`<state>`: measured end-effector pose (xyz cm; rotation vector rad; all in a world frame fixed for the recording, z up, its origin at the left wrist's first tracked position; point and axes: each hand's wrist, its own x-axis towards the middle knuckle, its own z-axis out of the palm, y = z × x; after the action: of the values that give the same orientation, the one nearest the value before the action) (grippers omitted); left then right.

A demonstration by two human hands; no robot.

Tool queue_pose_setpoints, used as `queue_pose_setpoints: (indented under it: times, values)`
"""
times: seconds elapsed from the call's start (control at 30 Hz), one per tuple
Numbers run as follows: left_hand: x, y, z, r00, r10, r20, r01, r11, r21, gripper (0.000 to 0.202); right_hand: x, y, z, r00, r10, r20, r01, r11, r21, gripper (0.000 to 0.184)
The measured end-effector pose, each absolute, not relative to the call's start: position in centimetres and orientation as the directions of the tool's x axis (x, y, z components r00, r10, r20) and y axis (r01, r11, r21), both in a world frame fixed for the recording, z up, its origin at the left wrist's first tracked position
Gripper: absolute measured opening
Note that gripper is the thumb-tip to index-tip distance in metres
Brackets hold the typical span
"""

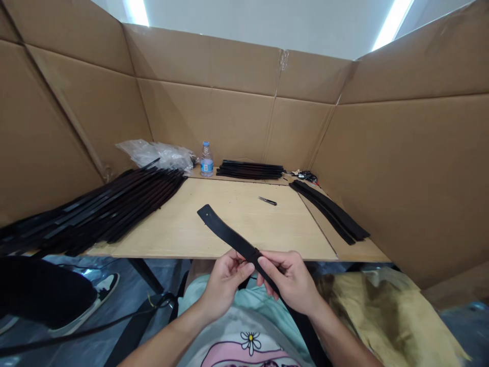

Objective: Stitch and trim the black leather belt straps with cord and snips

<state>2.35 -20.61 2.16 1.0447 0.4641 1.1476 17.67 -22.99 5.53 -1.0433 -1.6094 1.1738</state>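
A long black strap-like strip (225,228) slants across my lap and over the table's front edge. Its far end is flat and squared, with small holes near the tip. My left hand (225,285) pinches the strip near its middle, the thumb on top. Close beside it, my right hand (287,278) grips the same strip with thumb above and fingers curled below. Between the two thumbs the strip shows a crosswise seam or overlap. Its near end runs down under my right forearm. On the table beyond lie small black-handled thread snips (268,201).
A big pile of black strips (114,209) covers the table's left side; further strips lie at the back (250,169) and right (328,210). A water bottle (206,160) stands by clear plastic bags (160,155). Cardboard walls (237,112) enclose the table. Another person's shoe (103,295) is at lower left.
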Motion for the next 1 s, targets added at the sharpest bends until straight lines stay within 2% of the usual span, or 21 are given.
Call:
queue_pose_setpoints:
  times: [0.1,0.17,0.43,0.67,1.0]
  values:
    - [2.1,-20.6,2.2,0.395,0.902,0.173,-0.553,0.083,0.829,0.029,17.6,-23.3,5.7,-0.264,0.95,0.167,0.095,0.198,-0.976,0.034]
    - [2.1,-20.6,2.3,0.418,0.895,0.158,-0.582,0.131,0.803,0.03,17.6,-23.6,5.7,-0.244,0.951,0.191,0.094,0.219,-0.971,0.039]
    - [2.2,-21.1,2.6,0.471,0.871,0.138,-0.61,0.209,0.764,0.03,17.6,-24.6,5.7,-0.264,0.911,0.317,0.24,0.38,-0.893,0.021]
    - [2.5,-21.6,3.3,0.536,0.815,0.221,-0.624,0.206,0.753,0.024,17.8,-25.2,6.1,-0.278,0.882,0.38,0.368,0.463,-0.806,0.018]
    - [2.7,-21.8,2.8,0.53,0.81,0.25,-0.668,0.217,0.712,0.019,17.8,-25.1,6.2,-0.289,0.88,0.377,0.327,0.46,-0.825,0.018]
